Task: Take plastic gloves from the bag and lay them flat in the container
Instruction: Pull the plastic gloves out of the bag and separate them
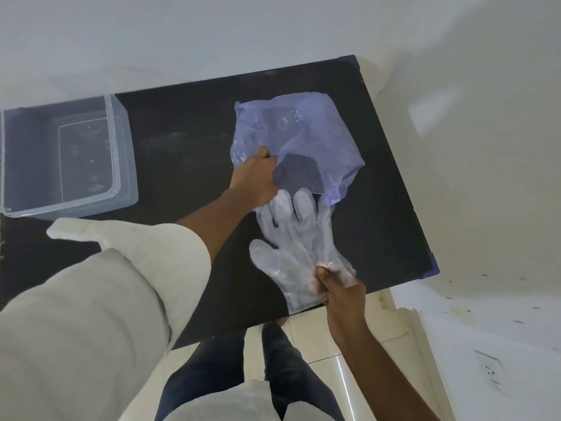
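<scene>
Lying on a black table [182, 141]: clear plastic container [65, 156], far left, apparently empty. Bluish plastic bag [303, 129], left hand [258, 177] clamped on its mouth. Translucent glove [299, 238], fingers toward the bag, right hand [340, 290] pinching its cuff. Risks: glove crumpling or clinging; bag dragging.

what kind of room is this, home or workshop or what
Probably a plain indoor room, perhaps in a home, though that is uncertain. A dark table stands against bare white walls, the floor has pale glossy tiles, and a wall socket sits low down.
</scene>
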